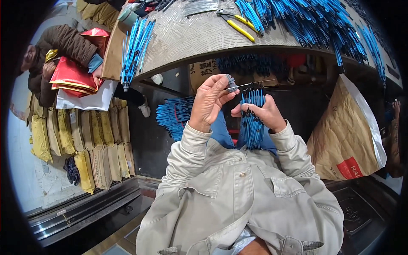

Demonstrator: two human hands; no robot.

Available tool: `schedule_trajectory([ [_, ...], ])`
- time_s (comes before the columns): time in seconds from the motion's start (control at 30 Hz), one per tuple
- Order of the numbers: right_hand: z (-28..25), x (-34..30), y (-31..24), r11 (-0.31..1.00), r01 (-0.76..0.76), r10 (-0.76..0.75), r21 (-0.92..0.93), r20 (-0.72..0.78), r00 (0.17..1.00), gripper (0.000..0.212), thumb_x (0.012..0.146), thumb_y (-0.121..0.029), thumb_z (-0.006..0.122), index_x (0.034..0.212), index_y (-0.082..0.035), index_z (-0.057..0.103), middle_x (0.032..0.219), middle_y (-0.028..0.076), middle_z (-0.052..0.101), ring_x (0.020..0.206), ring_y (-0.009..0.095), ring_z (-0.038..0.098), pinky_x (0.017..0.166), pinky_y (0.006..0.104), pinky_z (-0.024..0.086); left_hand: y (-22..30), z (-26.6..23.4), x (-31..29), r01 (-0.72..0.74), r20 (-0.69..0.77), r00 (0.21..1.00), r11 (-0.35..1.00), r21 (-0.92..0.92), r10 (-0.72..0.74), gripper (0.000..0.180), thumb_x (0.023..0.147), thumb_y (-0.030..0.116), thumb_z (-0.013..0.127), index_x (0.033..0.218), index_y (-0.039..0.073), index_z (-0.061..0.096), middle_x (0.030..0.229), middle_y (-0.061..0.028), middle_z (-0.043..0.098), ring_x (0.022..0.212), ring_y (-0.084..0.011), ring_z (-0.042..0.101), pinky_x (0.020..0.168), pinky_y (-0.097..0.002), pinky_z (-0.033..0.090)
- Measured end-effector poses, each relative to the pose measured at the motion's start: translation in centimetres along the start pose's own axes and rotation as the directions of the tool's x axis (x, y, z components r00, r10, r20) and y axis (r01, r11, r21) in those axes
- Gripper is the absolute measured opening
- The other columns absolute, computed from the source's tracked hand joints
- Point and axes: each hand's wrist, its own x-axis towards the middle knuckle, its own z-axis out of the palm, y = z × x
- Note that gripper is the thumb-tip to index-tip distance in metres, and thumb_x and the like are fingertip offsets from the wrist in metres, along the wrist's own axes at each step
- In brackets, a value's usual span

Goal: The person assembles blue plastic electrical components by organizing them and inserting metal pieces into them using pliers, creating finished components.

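My left hand [209,100] is closed, pinching a small grey ridged piece [231,82] between thumb and fingers. Thin metal rods [265,81] run from that piece toward the right, past black tips at the top of a bundle of thin blue sticks [253,127]. My right hand [268,112] wraps round the bundle, its thumb lying across the front. The bundle's lower end rests at my lap. How the rods meet the black tips is too small to make out. Left of my legs lies another pile of blue sticks [173,114].
The worktable [187,34] ahead carries heaped blue sticks [314,21], yellow-handled pliers [241,30] and a small bunch of sticks [137,51] at its left edge. A big brown paper sack [344,127] stands right. At left, a person holds red packages [74,76] near stacked yellow-brown packets [95,127].
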Motion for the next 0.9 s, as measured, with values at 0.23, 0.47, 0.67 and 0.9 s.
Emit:
schedule_trajectory([
  [0.23, -0.6, 0.7, 0.5, 0.999, -0.013, 0.014, 0.035, -0.009, 1.0, 0.023, 0.085, -0.007, 0.056, 0.103, 0.008, 0.056, 0.086, 0.016, 0.067, 0.079, 0.022, 0.067, 0.073, 0.0329, 0.055, -0.3, 0.7, 0.6, -0.021, -0.029, 0.999, 0.999, 0.045, 0.022, 0.017, 0.088, 0.019, 0.06, 0.098, 0.005, 0.057, 0.089, -0.0053, 0.065, 0.077, -0.0115, 0.064, 0.063, -0.0219, 0.056],
  [0.47, -1.3, 1.8, -0.2, 0.997, -0.045, 0.047, 0.058, -0.038, 0.998, 0.023, 0.085, -0.006, 0.055, 0.103, 0.009, 0.055, 0.087, 0.018, 0.066, 0.081, 0.024, 0.067, 0.075, 0.0338, 0.055, -0.1, 1.5, 2.0, -0.038, -0.1, 0.994, 0.998, 0.048, 0.042, 0.018, 0.084, 0.019, 0.066, 0.095, 0.005, 0.06, 0.086, -0.0031, 0.064, 0.072, -0.009, 0.062, 0.063, -0.0238, 0.055],
  [0.67, -1.5, 3.5, -1.2, 0.995, -0.063, 0.066, 0.073, -0.038, 0.997, 0.022, 0.086, -0.005, 0.054, 0.104, 0.009, 0.054, 0.088, 0.019, 0.066, 0.083, 0.025, 0.067, 0.077, 0.035, 0.055, 0.9, 1.3, 3.3, -0.014, -0.117, 0.993, 1.0, 0.026, 0.017, 0.018, 0.084, 0.021, 0.066, 0.092, 0.006, 0.06, 0.083, -0.0024, 0.064, 0.069, -0.0079, 0.061, 0.061, -0.0228, 0.055],
  [0.9, -1.4, 6.7, -2.6, 0.993, -0.102, 0.104, 0.066, -0.024, 0.994, 0.023, 0.086, -0.005, 0.053, 0.105, 0.01, 0.054, 0.089, 0.019, 0.066, 0.083, 0.025, 0.067, 0.076, 0.0356, 0.055, 2.9, 0.5, 5.7, -0.015, -0.115, 0.993, 1.0, 0.027, 0.018, 0.019, 0.088, 0.022, 0.06, 0.095, 0.005, 0.059, 0.086, -0.0046, 0.064, 0.073, -0.011, 0.064, 0.062, -0.0221, 0.057],
])
